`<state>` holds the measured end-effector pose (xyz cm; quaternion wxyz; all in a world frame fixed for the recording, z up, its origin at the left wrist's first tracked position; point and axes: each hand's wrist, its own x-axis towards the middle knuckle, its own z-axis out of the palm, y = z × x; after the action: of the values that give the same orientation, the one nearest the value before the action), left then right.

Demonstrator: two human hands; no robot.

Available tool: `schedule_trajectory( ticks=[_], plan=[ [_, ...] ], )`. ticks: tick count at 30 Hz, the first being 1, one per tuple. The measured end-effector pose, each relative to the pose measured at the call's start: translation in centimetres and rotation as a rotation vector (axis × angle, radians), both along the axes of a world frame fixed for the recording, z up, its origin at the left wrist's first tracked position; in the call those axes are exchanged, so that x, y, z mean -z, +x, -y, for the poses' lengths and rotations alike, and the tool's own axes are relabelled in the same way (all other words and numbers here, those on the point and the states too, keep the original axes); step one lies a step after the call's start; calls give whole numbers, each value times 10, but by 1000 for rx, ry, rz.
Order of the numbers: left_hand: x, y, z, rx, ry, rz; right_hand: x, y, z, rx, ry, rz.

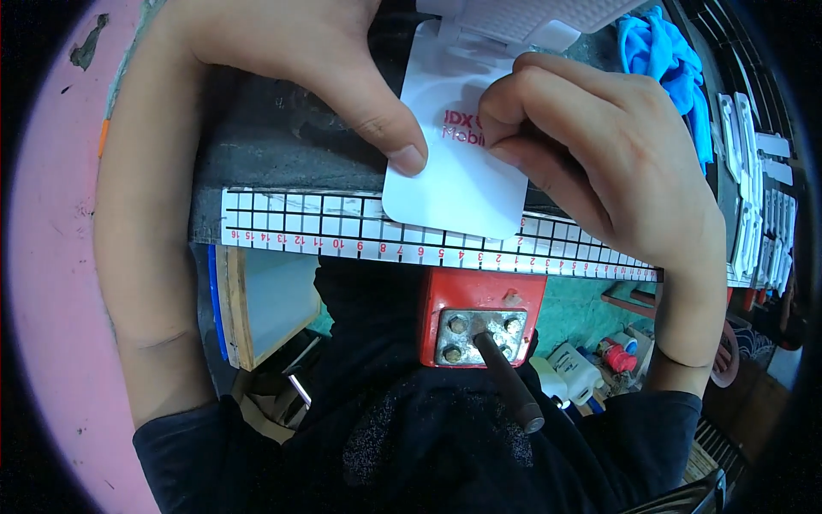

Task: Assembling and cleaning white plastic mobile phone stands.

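Observation:
A white plastic stand (458,193) with rounded corners lies on the dark worktop, its flat plate toward me and red lettering printed on it. Its perforated upright part (522,17) rises at the top of the view. My left hand (342,77) holds the plate's left side, with the thumb laid along the edge; its other fingers are out of view. Over the right end of the lettering, my right hand (582,137) is closed in a pinch with its fingertips at the plate. Whatever the pinch holds, if anything, is hidden.
A gridded measuring strip (291,224) with red numbers runs along the worktop's front edge. A blue cloth (664,56) lies at the far right, near several white plastic pieces (749,171). Below are a red block (435,300) with a bolted plate and rod, and white bottles (574,373).

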<state>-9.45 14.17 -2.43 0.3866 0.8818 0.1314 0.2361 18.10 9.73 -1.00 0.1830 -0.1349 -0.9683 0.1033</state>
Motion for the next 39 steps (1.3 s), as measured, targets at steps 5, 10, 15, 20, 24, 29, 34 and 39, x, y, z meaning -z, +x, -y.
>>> schedule_trajectory(
  ticks=[5,10,15,20,24,29,34,39],
  plan=[
    [1,-1,-1,4,15,-1,0,-2,-3,-14,-30,-12],
    [1,0,0,17,-27,9,-3,-2,-6,-44,-107,11],
    [-4,-2,1,30,149,-7,-5,-2,-7,-33,-155,31],
    [-4,-1,2,11,143,13,-5,-3,-6,-20,-180,15],
    [-7,0,2,2,54,-36,-6,-3,-6,-6,-170,38],
    [-11,-1,4,-14,133,-72,-6,-4,-6,-7,-172,27],
    [-9,0,6,-67,46,-87,-5,-4,-5,-4,-187,25],
    [-10,-2,4,-40,105,-89,-6,-3,-5,10,-197,38]
  ],
)
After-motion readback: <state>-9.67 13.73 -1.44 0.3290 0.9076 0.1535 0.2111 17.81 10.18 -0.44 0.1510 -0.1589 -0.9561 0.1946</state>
